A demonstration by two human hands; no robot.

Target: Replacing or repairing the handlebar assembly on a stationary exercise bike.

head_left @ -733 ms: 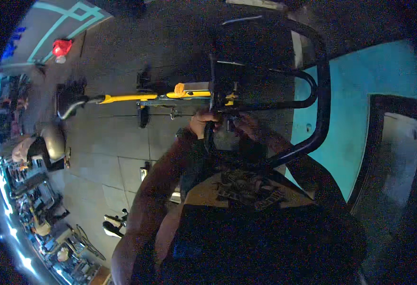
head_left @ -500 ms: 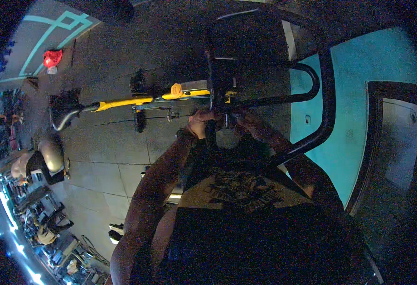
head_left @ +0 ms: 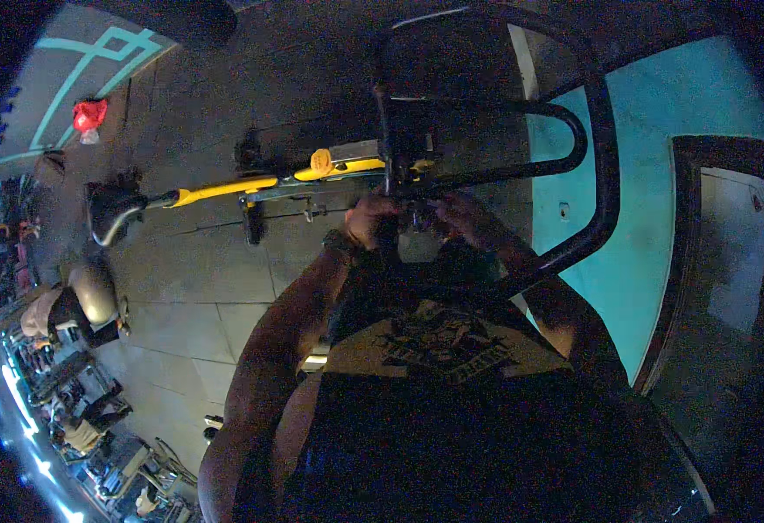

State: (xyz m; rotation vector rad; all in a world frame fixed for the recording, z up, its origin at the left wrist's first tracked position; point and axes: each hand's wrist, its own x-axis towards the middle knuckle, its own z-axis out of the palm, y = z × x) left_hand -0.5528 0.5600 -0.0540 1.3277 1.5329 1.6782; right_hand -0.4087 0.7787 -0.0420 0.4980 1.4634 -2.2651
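Overall light was dim, with coarse grain speckling the dark areas. Bluish-white lights [head_left: 45,468] glared, blown out, around 8 o'clock. My left hand [head_left: 370,220] and my right hand [head_left: 464,218] sat in shadow near centre, fine detail lost. The turquoise wall [head_left: 643,218] toward 3 o'clock read brighter. Straight edges bowed near the blackened rim.

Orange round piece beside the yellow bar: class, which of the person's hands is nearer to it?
Left. In the head view, the left hand is below and slightly right of the orange round piece; the right hand is farther right.
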